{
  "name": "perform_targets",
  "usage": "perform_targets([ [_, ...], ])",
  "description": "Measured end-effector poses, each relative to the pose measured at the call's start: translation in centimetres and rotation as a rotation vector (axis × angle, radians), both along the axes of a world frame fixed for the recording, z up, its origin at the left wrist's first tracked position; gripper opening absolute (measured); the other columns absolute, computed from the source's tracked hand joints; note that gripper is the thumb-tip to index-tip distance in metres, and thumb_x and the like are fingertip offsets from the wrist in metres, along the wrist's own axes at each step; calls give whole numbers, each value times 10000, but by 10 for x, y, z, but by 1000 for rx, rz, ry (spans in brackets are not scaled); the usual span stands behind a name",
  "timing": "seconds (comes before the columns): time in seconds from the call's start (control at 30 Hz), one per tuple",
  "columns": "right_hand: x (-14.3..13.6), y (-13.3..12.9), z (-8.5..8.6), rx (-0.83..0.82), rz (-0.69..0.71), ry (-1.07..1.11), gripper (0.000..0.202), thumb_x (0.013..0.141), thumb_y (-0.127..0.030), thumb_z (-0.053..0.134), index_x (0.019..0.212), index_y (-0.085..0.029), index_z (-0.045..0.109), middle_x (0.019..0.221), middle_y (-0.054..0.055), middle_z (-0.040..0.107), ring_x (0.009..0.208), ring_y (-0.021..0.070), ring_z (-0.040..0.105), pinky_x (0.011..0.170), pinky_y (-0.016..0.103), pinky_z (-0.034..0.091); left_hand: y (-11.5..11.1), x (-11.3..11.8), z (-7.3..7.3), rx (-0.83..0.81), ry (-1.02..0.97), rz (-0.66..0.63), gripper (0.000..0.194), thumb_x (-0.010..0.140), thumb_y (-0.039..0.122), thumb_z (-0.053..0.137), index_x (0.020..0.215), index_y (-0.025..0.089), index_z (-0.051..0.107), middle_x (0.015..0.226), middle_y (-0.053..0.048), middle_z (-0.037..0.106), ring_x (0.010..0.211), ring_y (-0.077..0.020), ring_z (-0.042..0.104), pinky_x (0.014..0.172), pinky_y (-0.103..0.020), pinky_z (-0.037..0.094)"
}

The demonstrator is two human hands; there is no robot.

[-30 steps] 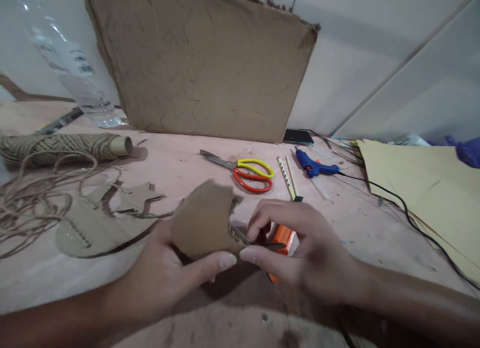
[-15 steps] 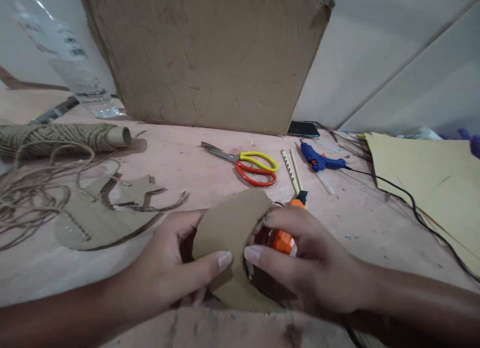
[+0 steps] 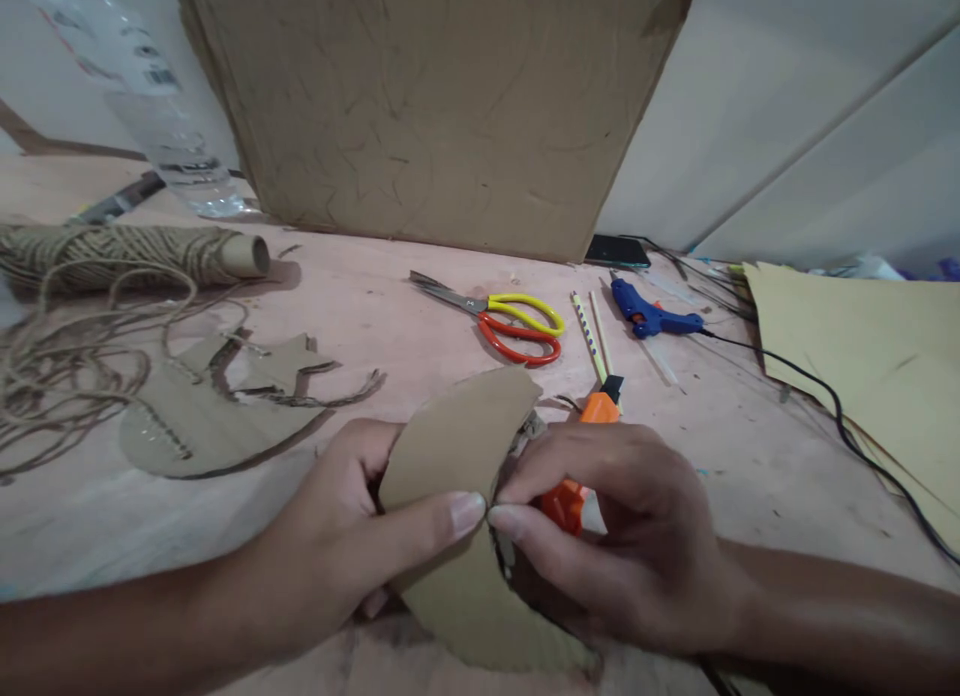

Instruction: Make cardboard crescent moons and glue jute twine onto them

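Note:
A curved, crescent-like piece of cardboard [image 3: 450, 446] is held up above the table at the centre. My left hand [image 3: 352, 536] grips it from the left, thumb flat on its face and the fingers behind. At its rough inner edge, my right hand [image 3: 607, 526] has thumb and forefinger pinched on the torn rim. Just behind my right hand lies an orange cutter [image 3: 600, 408], partly hidden by the fingers. Scissors [image 3: 484, 308] with yellow and red handles rest beyond the cardboard piece.
Left: twine roll [image 3: 135, 256], loose twine, cut cardboard crescent with a star [image 3: 217, 426], plastic bottle [image 3: 180, 156]. Back: large upright cardboard [image 3: 435, 106], phone [image 3: 617, 251]. Right: blue glue gun [image 3: 652, 314] with its cord, yellowish sheets [image 3: 862, 346].
My right thumb and forefinger have closed together on the inner edge. My left thumb has slid slightly right, and the piece's lower end reaches further down. The view has shifted slightly.

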State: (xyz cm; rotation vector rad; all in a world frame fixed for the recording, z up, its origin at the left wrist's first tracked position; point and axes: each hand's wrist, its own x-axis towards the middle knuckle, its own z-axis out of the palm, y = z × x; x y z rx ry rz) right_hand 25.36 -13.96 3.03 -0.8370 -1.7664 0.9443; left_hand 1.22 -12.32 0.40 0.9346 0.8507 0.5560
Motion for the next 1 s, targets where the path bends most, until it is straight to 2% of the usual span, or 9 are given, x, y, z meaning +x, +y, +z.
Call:
perform_targets([
  [0.1,3,0,-2,138,22,-50,164,1034,-141,841,993,-262,738,736,-22,763,601,146,689,577,288,551,-1,-2,4,15,23,-93,587,890,747,994,870,190,810,642,-7,623,484,-93,425,425,-169,324],
  [0.23,9,4,-4,277,61,-199,182,1060,-139,810,1091,-266,683,826,-1,781,695,152,702,657,290,577,0,-2,4,43,12,-81,587,939,757,967,871,199,796,629,22,579,485,-84,423,420,-153,325],
  [0.37,13,9,-9,316,111,-197,183,1057,-156,782,1157,-258,667,865,0,767,743,163,710,696,292,579,2,-2,-3,77,-63,-96,577,977,752,952,933,193,817,643,30,596,476,-88,445,404,-154,363],
  [0.5,11,12,-10,314,166,-169,130,1053,-156,754,1080,-235,654,812,-40,695,683,126,614,675,280,496,4,0,0,27,-101,-132,476,936,595,1027,1047,169,845,780,-14,739,603,-121,611,508,-151,486],
  [0.63,8,13,-10,310,225,-135,185,1085,-110,690,1002,-248,599,763,-63,632,649,113,530,656,290,427,6,2,13,-57,-50,-119,402,831,463,1064,980,167,836,830,-22,759,708,-144,659,601,-159,542],
  [0.73,9,13,-12,343,217,-127,220,1094,-78,689,993,-251,596,751,-76,605,634,111,501,656,289,426,7,1,16,-68,10,-158,461,820,530,1058,990,166,832,814,-23,725,700,-141,617,574,-151,473],
  [0.8,12,13,-13,398,208,-145,200,1098,-78,695,1008,-241,621,760,-68,614,635,121,528,662,310,434,8,1,12,-60,17,-188,519,832,590,1056,998,156,823,824,-28,706,696,-135,590,573,-154,447],
  [0.9,15,14,-15,506,227,-212,141,1146,-113,660,1045,-212,667,817,-6,700,702,163,643,681,361,448,10,-1,3,-20,-58,-213,593,906,698,1019,1022,151,820,832,-28,683,692,-132,578,575,-166,468],
  [1.0,15,15,-15,492,205,-200,125,1123,-103,700,1052,-202,673,830,7,719,712,160,651,688,342,471,12,-3,0,0,-84,-224,660,943,782,979,1119,157,865,851,-33,707,687,-129,580,553,-157,445],
])
